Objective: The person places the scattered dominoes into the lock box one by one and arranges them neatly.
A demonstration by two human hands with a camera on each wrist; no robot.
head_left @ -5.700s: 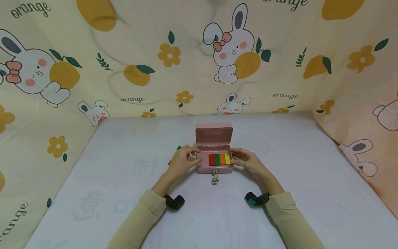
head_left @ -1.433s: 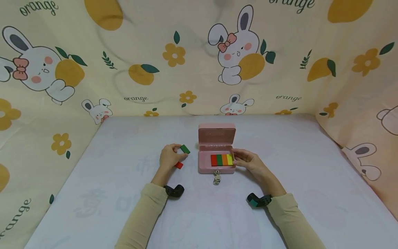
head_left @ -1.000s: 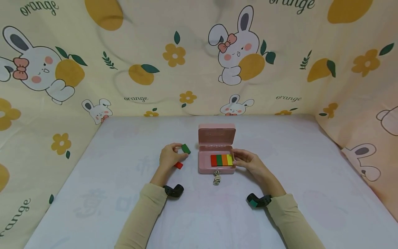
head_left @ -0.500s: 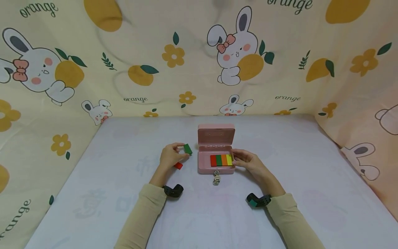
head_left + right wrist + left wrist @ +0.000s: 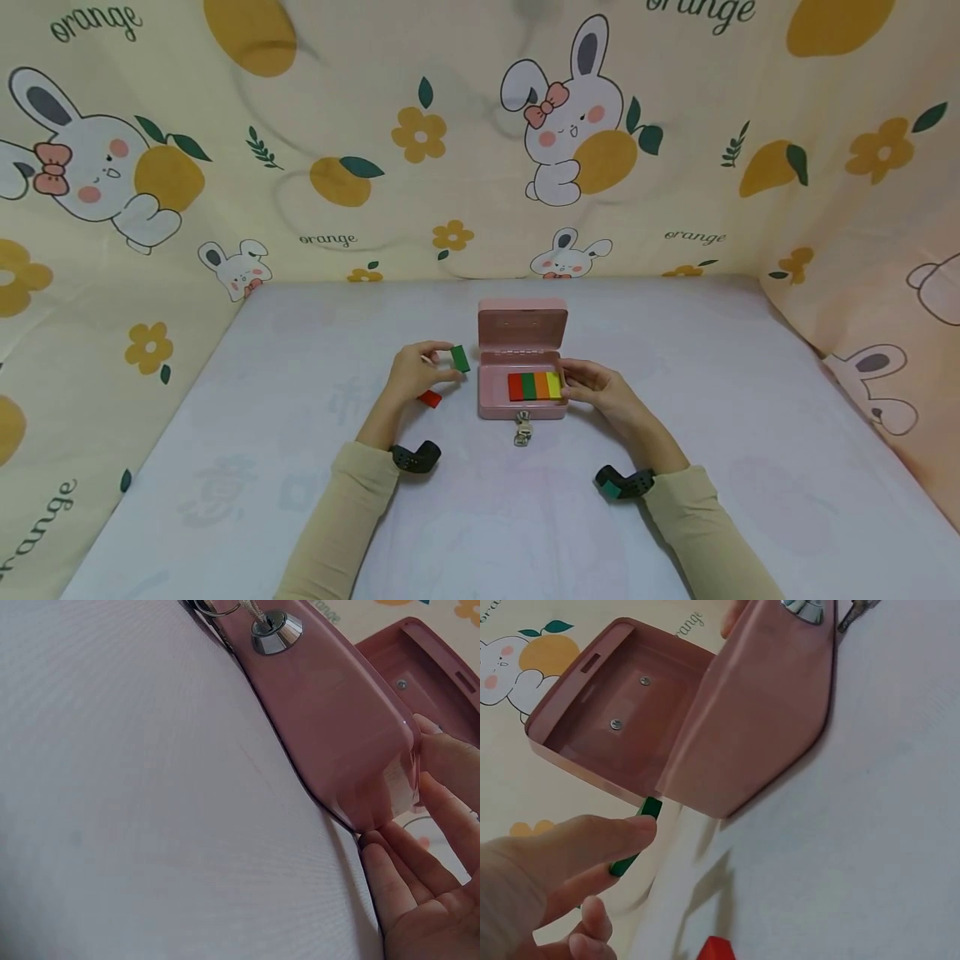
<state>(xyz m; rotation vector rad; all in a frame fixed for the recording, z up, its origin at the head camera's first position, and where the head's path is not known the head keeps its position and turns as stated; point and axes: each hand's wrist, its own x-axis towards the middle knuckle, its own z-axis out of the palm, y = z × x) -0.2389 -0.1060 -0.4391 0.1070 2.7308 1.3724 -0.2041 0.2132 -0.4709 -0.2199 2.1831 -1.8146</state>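
Four blocks (image 5: 534, 386) lie in the pink box (image 5: 498, 412) my right hand (image 5: 600, 389) grips; seemingly left to stow: one green block (image 5: 460, 358), pinched outside it by my left hand (image 5: 412, 372), one red block (image 5: 431, 399) on the table (image 5: 495, 508).

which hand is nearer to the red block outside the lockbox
Left. The left hand is close by the red block, partly hiding it in the head view; the right hand is farther away, at the right side of the pink lockbox.
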